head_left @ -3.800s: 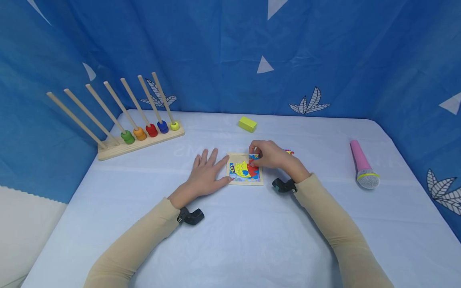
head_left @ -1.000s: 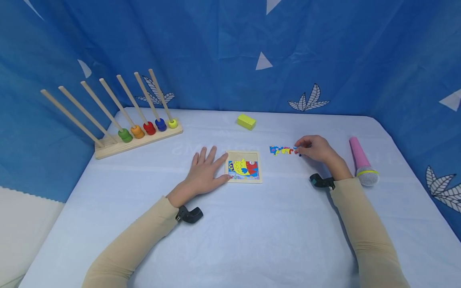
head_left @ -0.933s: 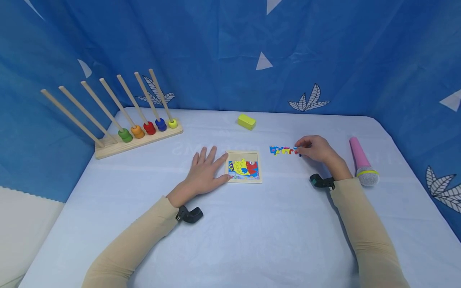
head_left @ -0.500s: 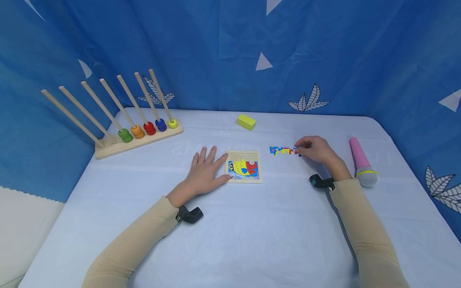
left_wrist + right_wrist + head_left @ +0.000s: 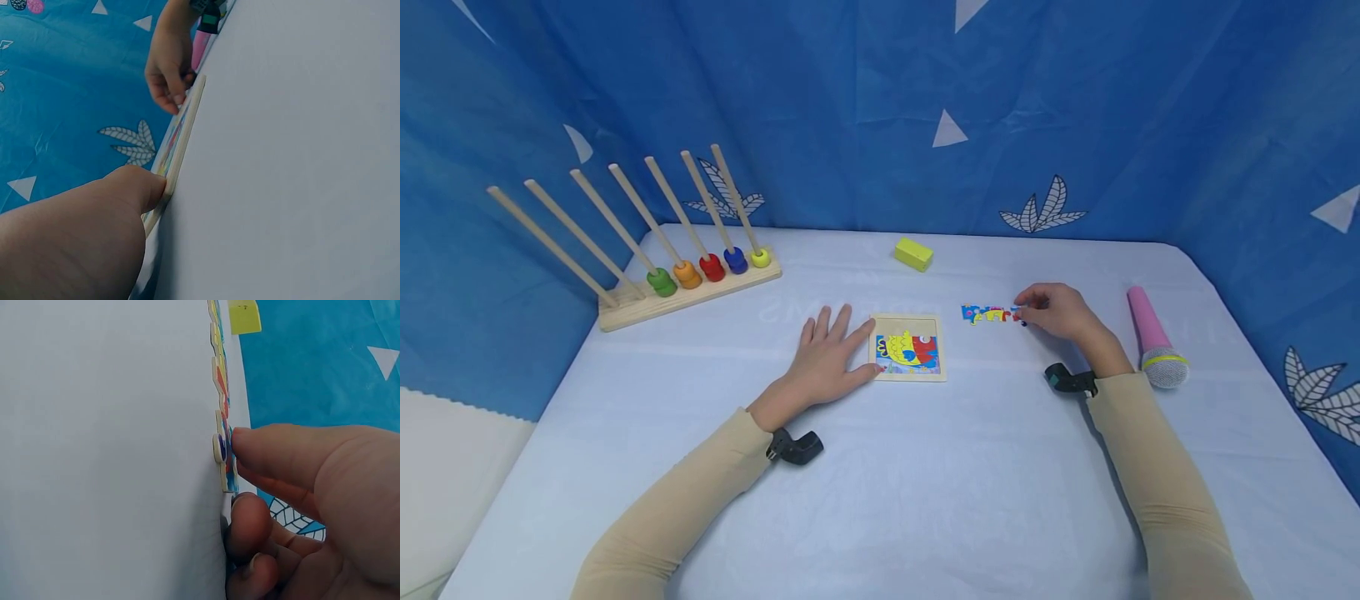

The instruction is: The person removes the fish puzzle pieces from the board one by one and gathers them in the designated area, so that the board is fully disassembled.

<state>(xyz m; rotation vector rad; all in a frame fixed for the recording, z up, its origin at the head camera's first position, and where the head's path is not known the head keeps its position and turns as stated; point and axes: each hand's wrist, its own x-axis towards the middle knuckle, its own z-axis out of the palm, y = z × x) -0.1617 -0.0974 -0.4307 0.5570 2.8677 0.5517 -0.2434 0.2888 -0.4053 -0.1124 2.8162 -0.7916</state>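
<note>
Right of the puzzle frame point(image 5: 910, 377), the right hand point(image 5: 1057, 311) pinches a puzzle piece point(image 5: 230, 479), likely light and stiff, best edge-held; the left hand point(image 5: 822, 369), spread, touches the frame.

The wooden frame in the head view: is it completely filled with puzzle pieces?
No, the far part of the wooden frame shows bare wood beyond the puzzle pieces inside it.

Wooden peg rack point(image 5: 694, 295) with beads point(image 5: 712, 267), lime block point(image 5: 913, 255), pink microphone point(image 5: 1150, 327), blue curtain point(image 5: 865, 117), possibly faint lettering point(image 5: 793, 312) on tablecloth point(image 5: 940, 475)
</note>
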